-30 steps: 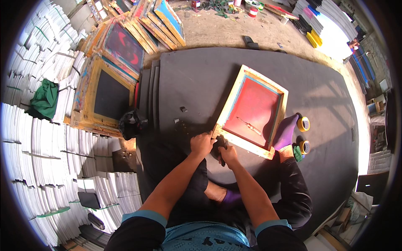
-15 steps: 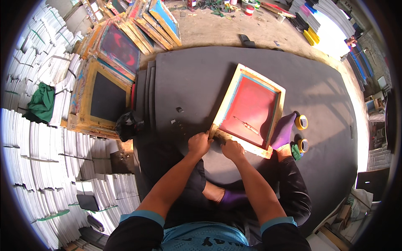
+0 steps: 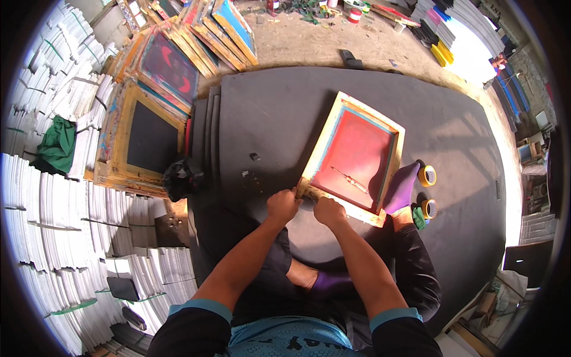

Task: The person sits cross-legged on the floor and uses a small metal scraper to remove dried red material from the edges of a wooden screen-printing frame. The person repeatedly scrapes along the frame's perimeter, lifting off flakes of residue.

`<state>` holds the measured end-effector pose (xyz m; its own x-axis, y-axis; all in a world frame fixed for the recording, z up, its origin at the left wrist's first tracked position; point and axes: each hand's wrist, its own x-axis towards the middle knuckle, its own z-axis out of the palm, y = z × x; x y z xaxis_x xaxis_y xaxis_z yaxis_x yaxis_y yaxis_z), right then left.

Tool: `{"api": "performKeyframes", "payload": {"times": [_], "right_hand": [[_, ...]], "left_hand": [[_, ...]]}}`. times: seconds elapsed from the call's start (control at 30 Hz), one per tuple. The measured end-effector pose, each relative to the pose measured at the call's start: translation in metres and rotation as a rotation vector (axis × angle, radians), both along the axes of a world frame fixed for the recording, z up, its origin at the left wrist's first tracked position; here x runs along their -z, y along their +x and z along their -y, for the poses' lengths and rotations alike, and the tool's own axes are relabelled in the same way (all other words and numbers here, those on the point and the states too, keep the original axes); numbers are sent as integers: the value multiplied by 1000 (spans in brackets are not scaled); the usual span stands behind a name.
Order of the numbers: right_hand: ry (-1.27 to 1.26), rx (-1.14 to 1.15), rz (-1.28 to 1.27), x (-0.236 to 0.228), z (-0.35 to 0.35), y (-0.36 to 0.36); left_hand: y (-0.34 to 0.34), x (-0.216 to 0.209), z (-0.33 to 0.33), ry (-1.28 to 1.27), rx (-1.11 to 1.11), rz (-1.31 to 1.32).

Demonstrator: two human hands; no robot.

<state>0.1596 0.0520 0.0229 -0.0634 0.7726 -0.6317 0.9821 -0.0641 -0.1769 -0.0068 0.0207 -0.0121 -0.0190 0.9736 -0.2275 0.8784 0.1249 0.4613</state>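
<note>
A screen-printing frame (image 3: 323, 140) with pale wooden rails lies tilted before me on the dark grey sheets. Its red mesh (image 3: 363, 143) is bordered in blue. On the mesh rests a slim tool (image 3: 352, 179) with a reddish handle and thin metal shaft, perhaps a screwdriver. My left hand (image 3: 282, 206) is closed on the near left corner of the frame. Beside it, my right hand (image 3: 331, 211) is closed at the near rail; whatever its fingers hold is hidden. My purple-socked foot (image 3: 403, 189) touches the frame's right side.
Two yellow tape rolls (image 3: 427, 175) and a green cloth (image 3: 420, 218) sit right of my foot. Framed screens (image 3: 156, 137) lean at the left, with a black plastic bag (image 3: 182, 178) before them. Bundled white sheets (image 3: 56, 202) are stacked along the left.
My right hand has shifted very slightly left along the near rail. The frame, the tool on it and my left hand stay in place.
</note>
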Motion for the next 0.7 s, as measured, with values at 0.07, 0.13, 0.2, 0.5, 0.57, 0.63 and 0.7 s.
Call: {"api": "performKeyframes", "payload": {"times": [0.07,0.13,0.2,0.5,0.57,0.63,0.7], "right_hand": [[32,48,-24,7,8,2],[63,91,-38,19,16,2],[107,120,-48,31,23,4],[269,248,-150,43,46,-7],[306,168,-216,52,46,4],[341,120,-281,59,43,13],[368,106,-349,62,45,17]], "left_hand": [[0,0,0,13,10,0],[0,-2,-1,-17,9,16],[1,-3,-2,-28,2,35],[-4,4,2,67,-14,70],[-4,6,-1,69,-6,66],[-5,2,1,59,13,48],[-4,-3,1,74,13,41]]}}
